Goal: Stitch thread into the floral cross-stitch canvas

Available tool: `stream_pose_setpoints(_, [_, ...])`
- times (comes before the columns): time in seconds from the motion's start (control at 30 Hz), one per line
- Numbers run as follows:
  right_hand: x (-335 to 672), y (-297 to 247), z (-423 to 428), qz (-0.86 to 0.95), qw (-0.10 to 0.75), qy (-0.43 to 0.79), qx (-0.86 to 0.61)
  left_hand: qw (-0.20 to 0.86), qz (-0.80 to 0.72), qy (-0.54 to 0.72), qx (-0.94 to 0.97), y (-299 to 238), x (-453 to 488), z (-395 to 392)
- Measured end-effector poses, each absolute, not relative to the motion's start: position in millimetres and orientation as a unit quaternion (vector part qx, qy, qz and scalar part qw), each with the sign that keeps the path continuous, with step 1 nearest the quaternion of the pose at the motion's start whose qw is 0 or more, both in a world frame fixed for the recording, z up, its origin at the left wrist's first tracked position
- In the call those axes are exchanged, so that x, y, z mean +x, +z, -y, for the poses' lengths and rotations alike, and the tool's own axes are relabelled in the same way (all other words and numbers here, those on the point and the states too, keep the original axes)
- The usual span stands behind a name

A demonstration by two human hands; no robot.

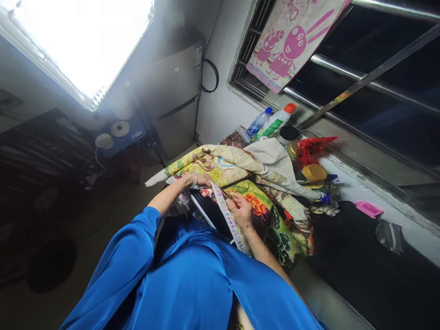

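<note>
My left hand (196, 179) is closed on one end of a patterned measuring tape (225, 213), pressing it onto a heap of flowered green and yellow fabric (240, 183). My right hand (241, 210) pinches the same tape lower down, beside an orange flower print. The tape runs taut between the two hands and trails on toward my body. My blue sleeves fill the bottom of the view.
A dark work surface (343, 247) holds the cloth. Bottles (275, 121), tins, a red packet (314, 145) and a pink note (369, 209) line the window ledge. A cartoon towel (292, 41) hangs on the window bars. A grey fridge (172, 96) stands at the back.
</note>
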State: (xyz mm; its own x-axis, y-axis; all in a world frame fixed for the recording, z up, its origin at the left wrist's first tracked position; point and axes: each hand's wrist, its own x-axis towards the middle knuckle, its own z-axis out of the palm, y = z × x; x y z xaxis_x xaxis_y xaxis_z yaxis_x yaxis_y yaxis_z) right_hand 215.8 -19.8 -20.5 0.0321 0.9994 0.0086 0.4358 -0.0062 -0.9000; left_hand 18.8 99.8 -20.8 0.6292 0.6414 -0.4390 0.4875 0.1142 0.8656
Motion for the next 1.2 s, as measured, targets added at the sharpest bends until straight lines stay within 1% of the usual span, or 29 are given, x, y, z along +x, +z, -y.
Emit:
stream_pose_setpoints(0.03, [227, -23, 14, 0.546, 0.408, 0.340, -0.648, 0.601, -0.407, 0.019, 0.687, -16, 18, -96])
stream_pose_setpoints(0.1, [257, -31, 3, 0.469, 0.421, 0.281, -0.724, 0.573, -0.387, 0.008, 0.722, -6, 14, -81])
stream_pose_setpoints(0.2, [310, -44, -6, 0.408, 0.383, 0.199, -0.804, 0.383, -0.343, 0.037, 0.857, 0, -1, -45])
stream_pose_setpoints(0.27, [342, -53, -4, 0.404, 0.350, 0.153, -0.831, 0.283, -0.325, 0.043, 0.902, -8, -15, -15])
stream_pose_setpoints(0.33, [366, -60, -1, 0.405, 0.311, 0.127, -0.851, 0.209, -0.322, 0.065, 0.921, -21, -29, 14])
stream_pose_setpoints(0.43, [379, -62, 1, 0.413, 0.267, 0.097, -0.865, 0.126, -0.352, 0.099, 0.922, -43, -44, 47])
stream_pose_setpoints(0.5, [373, -59, -3, 0.465, 0.262, 0.074, -0.842, 0.092, -0.381, 0.119, 0.912, -52, -46, 60])
stream_pose_setpoints(0.57, [355, -56, -10, 0.558, 0.280, 0.075, -0.777, 0.078, -0.414, 0.133, 0.897, -55, -43, 67])
stream_pose_setpoints(0.67, [317, -52, -21, 0.692, 0.289, 0.119, -0.651, 0.084, -0.452, 0.142, 0.877, -53, -35, 68])
stream_pose_setpoints(0.77, [283, -48, -30, 0.743, 0.284, 0.130, -0.593, 0.100, -0.480, 0.147, 0.859, -47, -28, 65])
stream_pose_setpoints(0.87, [269, -45, -32, 0.741, 0.289, 0.136, -0.590, 0.117, -0.498, 0.151, 0.846, -43, -25, 60])
stream_pose_setpoints(1.0, [271, -45, -23, 0.713, 0.309, 0.204, -0.595, 0.140, -0.512, 0.136, 0.837, -38, -22, 50])
stream_pose_setpoints(1.2, [284, -44, -1, 0.545, 0.381, 0.311, -0.679, 0.145, -0.516, 0.073, 0.841, -27, -21, 32])
